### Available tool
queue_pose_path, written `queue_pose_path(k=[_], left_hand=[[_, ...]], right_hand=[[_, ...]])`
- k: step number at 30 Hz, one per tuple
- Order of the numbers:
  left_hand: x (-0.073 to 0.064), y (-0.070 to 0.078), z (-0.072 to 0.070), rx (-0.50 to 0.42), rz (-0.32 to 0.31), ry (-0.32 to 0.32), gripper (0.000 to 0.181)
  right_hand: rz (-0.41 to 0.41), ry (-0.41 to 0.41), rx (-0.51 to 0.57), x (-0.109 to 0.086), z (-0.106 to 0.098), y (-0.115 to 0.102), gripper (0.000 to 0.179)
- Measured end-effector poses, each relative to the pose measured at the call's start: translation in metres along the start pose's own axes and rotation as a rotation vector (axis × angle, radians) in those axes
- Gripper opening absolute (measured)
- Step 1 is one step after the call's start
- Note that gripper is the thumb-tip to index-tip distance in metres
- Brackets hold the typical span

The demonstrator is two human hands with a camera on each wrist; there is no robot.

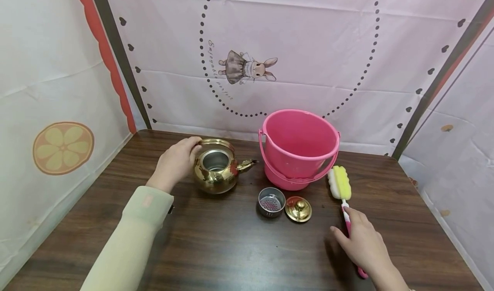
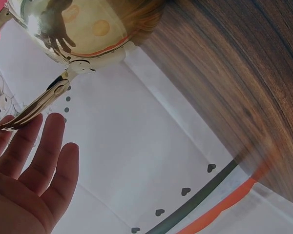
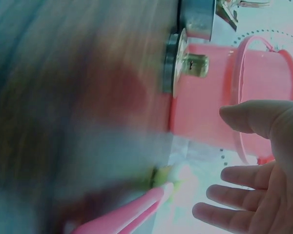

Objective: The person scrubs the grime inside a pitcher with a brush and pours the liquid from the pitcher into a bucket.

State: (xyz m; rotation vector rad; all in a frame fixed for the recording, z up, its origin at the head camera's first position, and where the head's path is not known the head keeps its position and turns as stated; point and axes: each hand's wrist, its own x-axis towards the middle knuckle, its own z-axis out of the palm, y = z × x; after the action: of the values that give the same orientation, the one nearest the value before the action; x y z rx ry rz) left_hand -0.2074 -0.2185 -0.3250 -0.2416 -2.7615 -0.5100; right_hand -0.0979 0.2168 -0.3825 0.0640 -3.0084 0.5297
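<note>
My left hand (image 1: 175,162) pinches the upright handle of a gold teapot (image 1: 216,179) between thumb and fingers. The left wrist view shows the handle (image 2: 36,105) at the fingertips, the other fingers loosely extended. The teapot has no lid on, and its spout points right. My right hand (image 1: 364,241) is spread above the pink handle of a sponge brush (image 1: 340,183) with a yellow and white head. In the right wrist view its fingers (image 3: 239,197) are apart and hold nothing. Between the hands lie a metal strainer cup (image 1: 271,201) and a gold lid (image 1: 298,209).
A pink bucket (image 1: 297,171) stands at the back of the brown wooden table (image 1: 216,244), its handle hanging down in front. Printed cloth walls (image 1: 316,46) enclose the table at the back and sides.
</note>
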Motion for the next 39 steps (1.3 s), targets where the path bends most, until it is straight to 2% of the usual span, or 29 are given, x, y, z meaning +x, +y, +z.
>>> queue_pose_path(k=[4, 14, 19, 31, 39], left_hand=[[0.0, 0.0, -0.001, 0.001, -0.004, -0.008, 0.03], [0.0, 0.001, -0.002, -0.003, -0.004, -0.005, 0.03], [-0.001, 0.002, -0.002, -0.005, -0.003, -0.005, 0.03], [-0.001, 0.002, -0.003, -0.009, -0.014, -0.02, 0.031], [0.0, 0.001, -0.002, -0.01, -0.009, -0.018, 0.031]], right_hand=[[-0.033, 0.03, 0.004, 0.002, 0.0, -0.008, 0.065], [-0.075, 0.024, 0.006, 0.014, -0.001, -0.027, 0.066], [-0.115, 0.053, 0.019, 0.017, 0.001, -0.034, 0.064], [-0.151, 0.065, 0.031, 0.022, 0.002, -0.048, 0.064], [-0.192, 0.107, 0.047, 0.026, 0.007, -0.055, 0.062]])
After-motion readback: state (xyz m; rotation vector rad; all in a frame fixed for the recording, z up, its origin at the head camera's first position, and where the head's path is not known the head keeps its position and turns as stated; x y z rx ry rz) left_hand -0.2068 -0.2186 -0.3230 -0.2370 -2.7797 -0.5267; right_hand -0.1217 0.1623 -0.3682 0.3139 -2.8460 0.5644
